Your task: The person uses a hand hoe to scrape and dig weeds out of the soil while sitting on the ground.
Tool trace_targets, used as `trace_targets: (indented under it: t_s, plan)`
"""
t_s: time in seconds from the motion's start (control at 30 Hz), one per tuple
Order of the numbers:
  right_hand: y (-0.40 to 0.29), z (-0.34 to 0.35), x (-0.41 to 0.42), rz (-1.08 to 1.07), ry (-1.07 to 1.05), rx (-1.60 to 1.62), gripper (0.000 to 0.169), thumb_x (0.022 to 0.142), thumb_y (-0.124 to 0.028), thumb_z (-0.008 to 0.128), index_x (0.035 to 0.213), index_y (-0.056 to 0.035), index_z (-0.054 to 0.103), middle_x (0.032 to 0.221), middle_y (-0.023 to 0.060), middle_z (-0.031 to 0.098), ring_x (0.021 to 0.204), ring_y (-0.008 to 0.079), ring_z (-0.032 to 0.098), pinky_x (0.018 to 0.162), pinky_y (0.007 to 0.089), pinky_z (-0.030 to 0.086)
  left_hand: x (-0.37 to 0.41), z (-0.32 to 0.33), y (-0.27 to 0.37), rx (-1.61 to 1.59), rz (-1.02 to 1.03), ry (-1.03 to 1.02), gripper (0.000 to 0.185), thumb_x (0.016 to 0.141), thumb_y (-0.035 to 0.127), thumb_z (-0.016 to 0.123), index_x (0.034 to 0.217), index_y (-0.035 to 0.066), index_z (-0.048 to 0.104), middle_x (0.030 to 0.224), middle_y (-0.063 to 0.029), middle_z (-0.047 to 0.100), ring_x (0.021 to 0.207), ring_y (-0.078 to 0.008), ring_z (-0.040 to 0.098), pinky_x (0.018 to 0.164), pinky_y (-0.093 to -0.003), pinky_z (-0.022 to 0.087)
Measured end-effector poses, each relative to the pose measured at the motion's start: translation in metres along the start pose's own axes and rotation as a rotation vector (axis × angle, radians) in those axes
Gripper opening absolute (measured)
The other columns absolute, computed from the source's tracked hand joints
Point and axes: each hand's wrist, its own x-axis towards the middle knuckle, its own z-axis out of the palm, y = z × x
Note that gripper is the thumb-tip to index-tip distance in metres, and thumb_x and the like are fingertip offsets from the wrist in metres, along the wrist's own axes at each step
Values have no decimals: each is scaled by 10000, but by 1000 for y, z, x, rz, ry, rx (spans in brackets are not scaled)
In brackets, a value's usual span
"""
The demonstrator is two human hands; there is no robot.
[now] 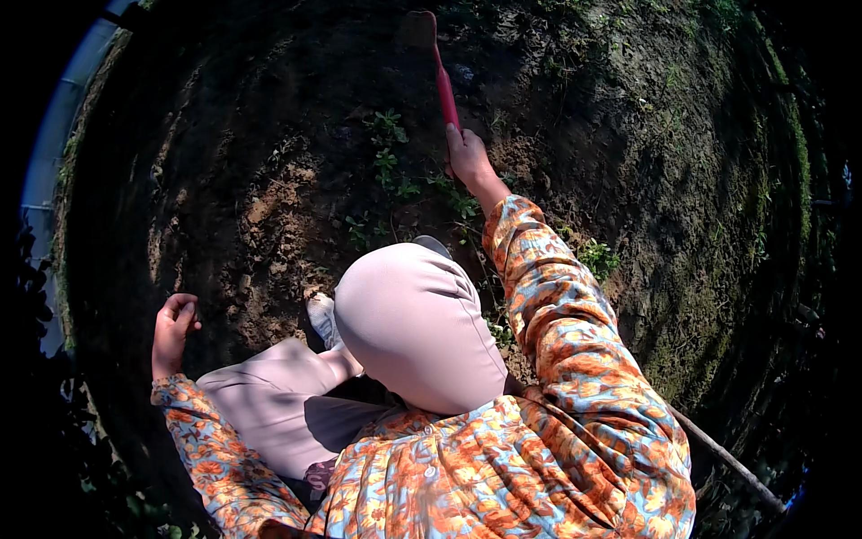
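My right hand [466, 156] grips the red handle of a small hand hoe [446, 94], with the arm stretched out ahead of me. The hoe's flat blade points to the left at the far end, over shaded soil. Low green leafy plants [387, 162] grow in the soil to the left of and below that hand. At the left, my left hand [176, 327] is raised beside my bent leg, its fingers curled. Whether anything small is between those fingers cannot be told.
Loose clods of brown soil [269, 209] lie ahead of my shoe [324, 320]. Another leafy plant [596, 258] stands right of my right sleeve. Mossy ground [700, 323] stretches along the right. A wooden stick [731, 461] lies at the lower right. A pale strip [57, 148] runs along the left edge.
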Motion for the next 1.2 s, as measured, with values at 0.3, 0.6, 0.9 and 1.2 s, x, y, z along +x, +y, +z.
trace_targets:
  t_s: [0.3,0.6,0.9,1.2]
  plan:
    - [110,-2,-52,55,86,-626,461,932,-430,472,940,23,560,885,282,634,869,483,596,751,546,471,1,-2,-4,-26,31,5,154,919,151,569,1019,36,585,759,31,494,680,-45,468,635,-219,447]
    - [53,-6,-29,91,131,-751,461,952,-419,439,987,27,550,904,297,624,879,478,592,746,534,470,7,7,10,-9,73,-10,155,919,143,554,1011,22,581,734,31,484,664,-52,459,633,-216,430]
    - [108,-50,-92,118,91,-809,419,945,-391,467,992,20,533,897,288,631,859,474,599,724,543,473,-2,-3,-5,41,63,6,181,919,166,562,1024,20,575,755,24,487,677,-53,459,638,-216,433]
    - [128,-74,-184,267,86,-887,407,943,-387,473,984,16,505,846,286,628,820,481,599,694,550,473,-2,-5,-10,12,45,-24,186,920,164,554,1036,19,569,764,20,488,684,-51,461,640,-214,436]
